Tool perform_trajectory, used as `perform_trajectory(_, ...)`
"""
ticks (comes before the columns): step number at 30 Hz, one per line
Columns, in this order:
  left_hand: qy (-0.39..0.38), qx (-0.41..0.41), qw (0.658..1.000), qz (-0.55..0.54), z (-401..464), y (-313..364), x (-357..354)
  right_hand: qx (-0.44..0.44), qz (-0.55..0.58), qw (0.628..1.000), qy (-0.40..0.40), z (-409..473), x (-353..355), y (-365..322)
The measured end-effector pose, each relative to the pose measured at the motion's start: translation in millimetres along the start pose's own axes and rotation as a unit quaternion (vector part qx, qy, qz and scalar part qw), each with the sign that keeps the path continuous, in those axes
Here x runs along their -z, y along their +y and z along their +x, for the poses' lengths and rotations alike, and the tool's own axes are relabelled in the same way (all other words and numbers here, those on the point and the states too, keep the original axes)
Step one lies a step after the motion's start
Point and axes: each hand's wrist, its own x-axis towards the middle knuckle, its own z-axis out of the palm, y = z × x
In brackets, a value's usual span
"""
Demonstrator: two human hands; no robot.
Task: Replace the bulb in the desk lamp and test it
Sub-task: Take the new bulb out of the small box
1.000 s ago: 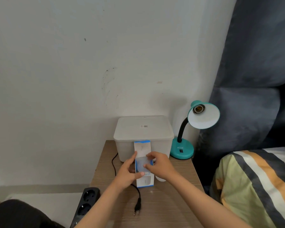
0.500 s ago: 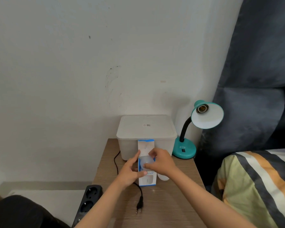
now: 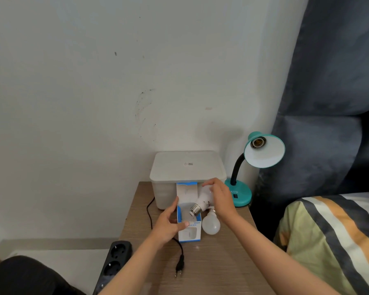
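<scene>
Two white bulbs are in view, and they mark where the job stands. One frosted white bulb with a silver screw base (image 3: 201, 202) is in the right hand (image 3: 221, 196), whose fingers are closed around its glass dome; its threaded base points down and to the left, just at the open mouth of the blue-and-white cardboard bulb box (image 3: 189, 218), so it looks all but clear of the packaging. The left hand (image 3: 168, 223) clasps the side of that box, thumb across the front, keeping it upright on the wood-grain bedside table (image 3: 217, 265).

A second plain white bulb (image 3: 211, 224) lies on its side on the table, just beside the box and below the right wrist; I judge it to be the old one.

Farther back on the right stands the teal gooseneck desk lamp (image 3: 262, 152), its shade turned toward the camera and its brass socket bare. So removal appears done and unpacking is nearly done.

Left to do, as I read it: screw the held bulb into the socket, then power and test. The lamp's black cord ends in a two-pin plug (image 3: 179, 267) lying loose on the table, not in the black power strip (image 3: 115, 260) at the table's left edge.
</scene>
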Motion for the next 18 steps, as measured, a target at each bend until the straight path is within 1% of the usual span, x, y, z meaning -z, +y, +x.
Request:
perform_trajectory(2,0.005,0.000,1.000,-0.002,0.0,0.8,-0.7,-0.023,-0.015,1.000,-0.001,2.2,2.4,0.4)
perform_trajectory(6,0.010,-0.006,1.000,0.000,-1.7,3.2,-2.7,-0.048,-0.133,0.989,-0.034,5.0,4.3,12.5)
perform_trajectory(8,0.015,-0.007,1.000,0.004,-2.8,3.6,-3.0,-0.059,-0.169,0.983,-0.047,4.1,3.4,17.5)
perform_trajectory(13,0.040,-0.014,0.999,0.024,-7.4,4.1,-6.7,-0.072,-0.191,0.976,-0.071,1.8,-0.3,17.7)
perform_trajectory(18,0.056,-0.011,0.998,0.019,-10.2,5.9,-11.1,-0.036,-0.212,0.973,-0.079,-0.2,-2.9,16.3)
